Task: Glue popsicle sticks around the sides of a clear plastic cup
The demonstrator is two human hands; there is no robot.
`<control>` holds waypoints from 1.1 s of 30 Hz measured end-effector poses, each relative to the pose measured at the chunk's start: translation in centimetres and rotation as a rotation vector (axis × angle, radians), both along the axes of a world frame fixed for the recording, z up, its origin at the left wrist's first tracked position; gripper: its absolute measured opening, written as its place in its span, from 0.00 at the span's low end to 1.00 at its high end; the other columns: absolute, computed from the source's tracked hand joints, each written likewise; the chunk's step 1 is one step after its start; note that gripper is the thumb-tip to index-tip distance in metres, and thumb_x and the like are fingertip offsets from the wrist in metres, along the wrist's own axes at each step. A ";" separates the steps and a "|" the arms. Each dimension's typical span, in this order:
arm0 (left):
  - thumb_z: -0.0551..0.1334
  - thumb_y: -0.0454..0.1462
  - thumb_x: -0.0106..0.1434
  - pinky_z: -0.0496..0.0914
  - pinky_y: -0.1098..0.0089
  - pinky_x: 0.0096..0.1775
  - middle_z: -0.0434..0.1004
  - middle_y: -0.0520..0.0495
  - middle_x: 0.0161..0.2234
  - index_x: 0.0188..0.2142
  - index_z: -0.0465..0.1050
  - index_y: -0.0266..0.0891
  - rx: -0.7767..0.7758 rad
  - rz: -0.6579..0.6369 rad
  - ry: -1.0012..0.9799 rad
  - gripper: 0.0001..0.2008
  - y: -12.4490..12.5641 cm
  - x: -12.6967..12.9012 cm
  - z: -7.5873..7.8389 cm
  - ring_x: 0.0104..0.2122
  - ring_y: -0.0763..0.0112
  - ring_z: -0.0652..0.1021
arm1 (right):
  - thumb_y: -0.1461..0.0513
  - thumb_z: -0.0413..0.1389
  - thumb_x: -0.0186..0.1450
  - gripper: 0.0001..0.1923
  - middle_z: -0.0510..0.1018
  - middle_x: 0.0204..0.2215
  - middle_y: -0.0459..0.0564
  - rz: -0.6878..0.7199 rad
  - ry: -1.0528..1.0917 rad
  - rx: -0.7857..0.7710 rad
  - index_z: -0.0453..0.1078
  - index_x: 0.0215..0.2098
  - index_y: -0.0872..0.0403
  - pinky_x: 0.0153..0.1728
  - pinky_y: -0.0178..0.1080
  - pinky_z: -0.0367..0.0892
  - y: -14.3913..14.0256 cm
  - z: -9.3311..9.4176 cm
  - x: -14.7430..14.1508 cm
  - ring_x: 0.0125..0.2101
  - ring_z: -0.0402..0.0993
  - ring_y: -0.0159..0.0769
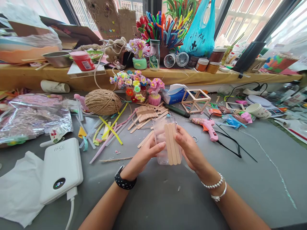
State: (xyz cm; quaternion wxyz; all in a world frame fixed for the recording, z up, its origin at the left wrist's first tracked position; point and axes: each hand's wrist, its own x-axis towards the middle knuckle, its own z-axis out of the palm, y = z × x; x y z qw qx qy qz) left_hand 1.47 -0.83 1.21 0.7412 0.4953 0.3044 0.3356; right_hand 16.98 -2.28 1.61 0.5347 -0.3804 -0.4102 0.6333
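Between both hands is a clear plastic container (160, 135), tilted toward me. Three popsicle sticks (172, 143) lie side by side along its right part. My left hand (150, 148) grips the container's left side, its thumb across the near face. With thumb on the outer stick and fingers behind, my right hand (188, 145) presses the sticks to the container. Whether they are glued on cannot be seen. Just beyond the hands lies a pile of loose popsicle sticks (146, 114).
A pink glue gun (207, 127) with a black cord lies to the right. Behind it stands a wooden stick frame (196, 99). A twine ball (103, 102) and pipe cleaners (111, 127) are at left, near a white power bank (62, 171). A cluttered ledge (129, 76) runs along the back.
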 end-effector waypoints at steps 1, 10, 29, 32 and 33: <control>0.58 0.46 0.58 0.70 0.61 0.41 0.63 0.44 0.55 0.58 0.52 0.51 0.002 0.001 0.003 0.30 0.0 0.0 0.0 0.50 0.53 0.69 | 0.53 0.57 0.57 0.26 0.66 0.54 0.51 -0.001 0.000 0.001 0.58 0.51 0.50 0.55 0.45 0.54 0.0 0.0 0.0 0.55 0.59 0.41; 0.58 0.45 0.58 0.69 0.61 0.43 0.62 0.44 0.56 0.58 0.53 0.48 0.020 0.006 -0.008 0.28 0.0 0.0 0.1 0.52 0.52 0.67 | 0.52 0.56 0.56 0.26 0.66 0.53 0.52 -0.017 -0.039 -0.006 0.59 0.51 0.50 0.53 0.46 0.57 -0.1 0.2 0.0 0.54 0.60 0.43; 0.63 0.40 0.54 0.63 0.62 0.50 0.68 0.43 0.52 0.53 0.62 0.41 0.108 0.098 0.005 0.26 0.4 -0.3 0.6 0.52 0.56 0.67 | 0.53 0.56 0.57 0.27 0.66 0.53 0.51 -0.011 -0.113 0.118 0.58 0.53 0.48 0.50 0.44 0.61 0.3 0.2 0.5 0.50 0.66 0.40; 0.61 0.47 0.53 0.66 0.62 0.46 0.74 0.42 0.45 0.48 0.67 0.38 -0.004 0.248 -0.101 0.25 0.8 -1.0 0.9 0.46 0.55 0.72 | 0.52 0.51 0.60 0.21 0.69 0.50 0.51 -0.134 -0.141 0.155 0.62 0.49 0.49 0.49 0.44 0.61 0.8 0.2 1.4 0.47 0.67 0.37; 0.60 0.50 0.52 0.68 0.61 0.44 0.76 0.41 0.41 0.46 0.68 0.37 -0.051 0.321 -0.174 0.26 1.0 -1.3 1.1 0.43 0.56 0.74 | 0.52 0.50 0.60 0.19 0.70 0.49 0.50 -0.184 -0.170 0.157 0.64 0.48 0.49 0.48 0.43 0.62 1.0 0.2 1.7 0.45 0.68 0.37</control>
